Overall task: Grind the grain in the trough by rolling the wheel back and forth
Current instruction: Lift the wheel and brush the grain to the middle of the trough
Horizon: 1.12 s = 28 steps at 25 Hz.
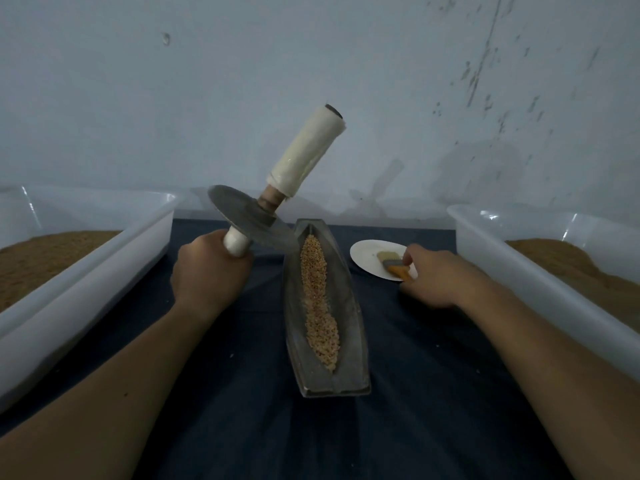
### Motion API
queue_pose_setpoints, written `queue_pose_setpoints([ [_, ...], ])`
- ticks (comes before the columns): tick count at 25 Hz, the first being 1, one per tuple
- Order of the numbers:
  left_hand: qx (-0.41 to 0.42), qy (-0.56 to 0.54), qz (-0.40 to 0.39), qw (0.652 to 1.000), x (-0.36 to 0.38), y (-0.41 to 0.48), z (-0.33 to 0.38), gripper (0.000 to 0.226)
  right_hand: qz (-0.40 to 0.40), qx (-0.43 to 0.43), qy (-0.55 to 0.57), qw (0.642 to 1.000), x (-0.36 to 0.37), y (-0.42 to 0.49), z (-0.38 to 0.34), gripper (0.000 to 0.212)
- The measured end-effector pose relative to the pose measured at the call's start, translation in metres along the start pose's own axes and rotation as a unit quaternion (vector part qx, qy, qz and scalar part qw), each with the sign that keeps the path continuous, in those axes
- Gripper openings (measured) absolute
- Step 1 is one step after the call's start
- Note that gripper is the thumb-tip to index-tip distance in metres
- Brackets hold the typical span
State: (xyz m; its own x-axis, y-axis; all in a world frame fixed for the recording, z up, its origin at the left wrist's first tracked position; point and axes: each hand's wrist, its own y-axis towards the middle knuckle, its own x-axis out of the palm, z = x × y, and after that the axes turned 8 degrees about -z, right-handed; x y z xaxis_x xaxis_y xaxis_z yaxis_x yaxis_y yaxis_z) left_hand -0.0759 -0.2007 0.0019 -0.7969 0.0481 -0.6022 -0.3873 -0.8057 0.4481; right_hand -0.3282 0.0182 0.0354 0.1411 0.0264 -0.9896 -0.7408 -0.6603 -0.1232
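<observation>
**— Where does the wheel sit relative to the trough?**

— Your left grip [207,271] is clenched round the lower wrapped handle of the wheel [249,220]. It holds the wheel in the air, just left of the trough's far end. The disc is tilted, and its axle [308,154] leans up and away to the right instead of lying level. The trough [294,323] rests on the tabletop [242,410] between your forearms, to the right of that grip.

**— And which way does the trough run?**

— Its long axis runs from near you toward the wall, with the pointed far end leaning slightly left. The grain [317,299] lies in a strip along the groove for nearly its whole length. For the disc to roll along that line, I judge you would want the axle level and lying across the trough.

**— Which hand takes the free handle?**

— Your right grip [436,275] is the nearer one, but it is busy pinching the handle of the brush [394,266] over the paper plate [367,252], right of the trough. It would probably have to let the brush go first.
</observation>
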Motion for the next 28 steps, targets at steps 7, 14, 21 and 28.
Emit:
queue_pose_setpoints([
  [7,-0.032,-0.054,-0.019,0.998,-0.001,0.003,-0.002,0.012,0.332,-0.122,0.219,0.909,-0.056,-0.023,-0.025,0.011],
  [14,-0.035,-0.089,-0.015,0.995,-0.001,0.003,-0.006,0.012,0.318,-0.188,0.216,0.904,-0.062,-0.028,-0.110,0.007],
  [21,-0.029,-0.079,-0.015,0.996,0.001,0.007,-0.009,0.014,0.333,-0.262,0.233,0.875,-0.047,-0.023,-0.100,0.004],
  [28,-0.003,-0.060,-0.032,0.998,0.002,0.004,-0.007,0.014,0.305,-0.353,0.190,0.863,-0.024,-0.020,-0.102,0.007],
])
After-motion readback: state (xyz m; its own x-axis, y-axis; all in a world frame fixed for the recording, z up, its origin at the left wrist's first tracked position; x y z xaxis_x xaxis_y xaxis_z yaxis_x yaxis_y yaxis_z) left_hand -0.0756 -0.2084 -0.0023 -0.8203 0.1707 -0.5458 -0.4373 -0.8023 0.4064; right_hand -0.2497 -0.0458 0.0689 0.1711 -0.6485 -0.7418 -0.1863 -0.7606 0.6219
